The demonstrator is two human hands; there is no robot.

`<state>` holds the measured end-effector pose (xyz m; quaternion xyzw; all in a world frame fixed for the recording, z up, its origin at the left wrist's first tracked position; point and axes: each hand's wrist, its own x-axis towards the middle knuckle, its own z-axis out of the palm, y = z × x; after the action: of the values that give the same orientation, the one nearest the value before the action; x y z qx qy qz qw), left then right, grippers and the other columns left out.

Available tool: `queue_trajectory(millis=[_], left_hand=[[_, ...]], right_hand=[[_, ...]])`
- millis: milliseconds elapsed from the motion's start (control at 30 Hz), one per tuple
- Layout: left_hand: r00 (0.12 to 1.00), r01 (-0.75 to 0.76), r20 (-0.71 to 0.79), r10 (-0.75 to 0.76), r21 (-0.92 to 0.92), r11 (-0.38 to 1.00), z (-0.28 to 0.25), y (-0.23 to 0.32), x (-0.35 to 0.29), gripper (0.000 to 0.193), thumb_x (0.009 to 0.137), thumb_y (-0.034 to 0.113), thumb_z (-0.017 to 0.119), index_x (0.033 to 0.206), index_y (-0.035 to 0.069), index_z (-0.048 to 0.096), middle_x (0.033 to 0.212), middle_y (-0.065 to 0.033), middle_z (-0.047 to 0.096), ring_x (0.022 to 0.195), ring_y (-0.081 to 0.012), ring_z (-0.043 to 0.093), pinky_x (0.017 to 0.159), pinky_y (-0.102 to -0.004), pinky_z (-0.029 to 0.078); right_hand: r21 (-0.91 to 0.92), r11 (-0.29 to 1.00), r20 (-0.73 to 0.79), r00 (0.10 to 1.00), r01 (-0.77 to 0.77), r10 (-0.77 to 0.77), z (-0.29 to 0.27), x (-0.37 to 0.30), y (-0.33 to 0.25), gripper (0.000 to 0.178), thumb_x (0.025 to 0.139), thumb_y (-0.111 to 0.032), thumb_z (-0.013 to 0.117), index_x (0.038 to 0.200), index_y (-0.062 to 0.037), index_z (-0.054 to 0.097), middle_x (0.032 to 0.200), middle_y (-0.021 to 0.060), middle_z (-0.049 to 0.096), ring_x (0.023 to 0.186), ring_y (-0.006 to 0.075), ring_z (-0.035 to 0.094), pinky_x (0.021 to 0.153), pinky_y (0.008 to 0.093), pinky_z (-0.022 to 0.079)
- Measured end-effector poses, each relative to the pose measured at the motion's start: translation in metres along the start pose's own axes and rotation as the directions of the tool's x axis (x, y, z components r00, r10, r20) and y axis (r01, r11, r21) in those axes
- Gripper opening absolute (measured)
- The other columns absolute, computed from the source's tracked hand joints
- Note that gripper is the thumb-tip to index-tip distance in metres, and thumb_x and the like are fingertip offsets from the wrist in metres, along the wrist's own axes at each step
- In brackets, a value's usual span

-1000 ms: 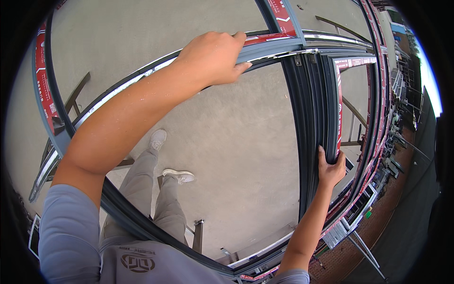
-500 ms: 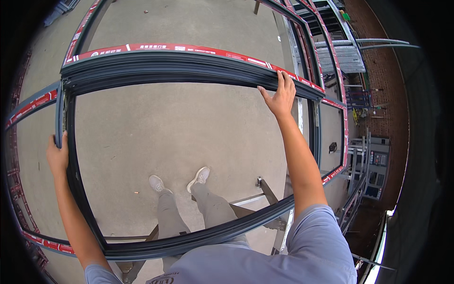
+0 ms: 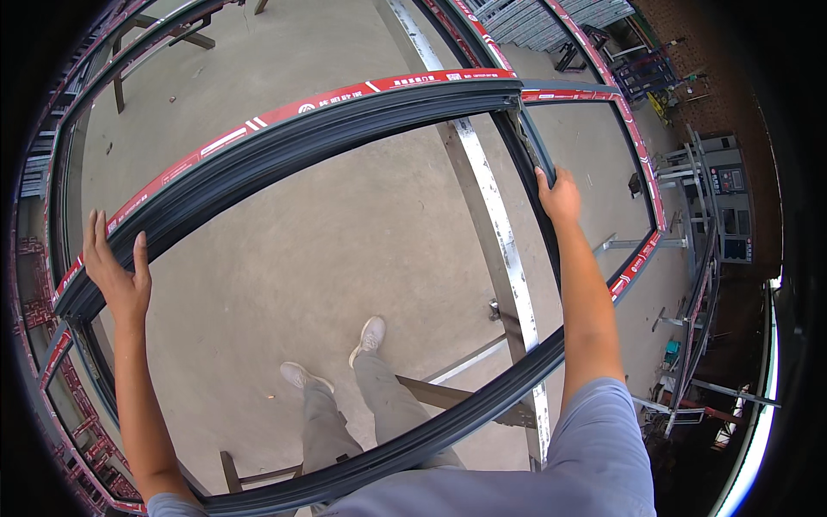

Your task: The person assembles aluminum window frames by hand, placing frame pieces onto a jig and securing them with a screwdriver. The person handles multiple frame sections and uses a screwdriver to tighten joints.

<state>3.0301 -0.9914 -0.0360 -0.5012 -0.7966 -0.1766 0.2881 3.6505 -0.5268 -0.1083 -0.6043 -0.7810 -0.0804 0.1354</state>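
Observation:
A large dark grey window frame (image 3: 319, 131) lies in front of me, with red printed protective tape (image 3: 345, 93) along its crossbar. My left hand (image 3: 121, 277) rests at the crossbar's left end, fingers stretched and thumb apart. At the right, my right hand (image 3: 560, 198) is closed round the grey side bar (image 3: 536, 148) just below the corner, its thumb on the inner side. Part of its grip is hidden behind the bar. The near frame bar (image 3: 413, 452) curves across in front of my body.
A worn metal beam (image 3: 495, 224) runs under the frame at the right, above the concrete floor (image 3: 327, 250). Grey stand legs (image 3: 439, 392) are near my shoes. Farther right are a control cabinet (image 3: 730, 194) and metal racks; stacked metal profiles (image 3: 525, 24) lie at the back.
The view has shifted against the frame. My left hand has gone from the left side bar to the crossbar; my right hand has left the crossbar and closed on the right side bar.

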Motion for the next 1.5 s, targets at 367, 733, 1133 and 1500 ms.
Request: queue_trajectory(millis=[367,733,1133,1500], left_hand=[[0.813,-0.229,0.474,0.338,-0.274,0.934,0.125,0.303,0.179,0.067,0.088,0.06,0.073,0.118,0.002,0.06,0.098,-0.0169,0.07,0.093,-0.0357,0.068,0.077,-0.0454,0.055],[0.786,-0.377,0.464,0.408,-0.163,0.912,0.145,0.31,0.195,0.076,0.084,0.076,0.066,0.102,0.002,0.059,0.077,-0.0172,0.07,0.073,-0.0371,0.071,0.066,-0.0452,0.056],[0.801,-0.364,0.459,0.385,-0.137,0.921,0.156,0.307,0.206,0.077,0.083,0.075,0.069,0.096,0.0,0.06,0.071,-0.0197,0.068,0.072,-0.0393,0.071,0.068,-0.0471,0.056],[0.817,-0.357,0.445,0.368,-0.111,0.927,0.153,0.315,0.203,0.074,0.084,0.073,0.069,0.098,0.002,0.058,0.08,-0.0226,0.07,0.079,-0.0422,0.07,0.069,-0.0483,0.055]], right_hand=[[0.044,0.983,0.071,0.981,0.177,-0.18,0.007,0.019,0.014,0.049,0.097,-0.048,0.065,0.096,0.0007,0.061,0.092,0.0247,0.07,0.081,0.047,0.069,0.071,0.0536,0.056],[-0.039,0.992,0.063,0.991,0.119,-0.116,0.008,0.025,0.004,0.056,0.097,-0.057,0.062,0.089,-0.0019,0.061,0.074,0.0236,0.071,0.071,0.0449,0.072,0.064,0.0526,0.058],[-0.107,0.993,0.124,0.99,-0.05,0.063,0.001,0.038,-0.014,0.075,0.09,-0.075,0.056,0.087,-0.0027,0.076,0.079,0.0182,0.075,0.079,0.0391,0.074,0.069,0.0457,0.058],[-0.001,0.999,0.191,0.98,-0.052,0.052,0.002,0.037,-0.012,0.07,0.097,-0.067,0.052,0.099,-0.0003,0.071,0.09,0.0217,0.075,0.084,0.0399,0.074,0.076,0.0489,0.059]])
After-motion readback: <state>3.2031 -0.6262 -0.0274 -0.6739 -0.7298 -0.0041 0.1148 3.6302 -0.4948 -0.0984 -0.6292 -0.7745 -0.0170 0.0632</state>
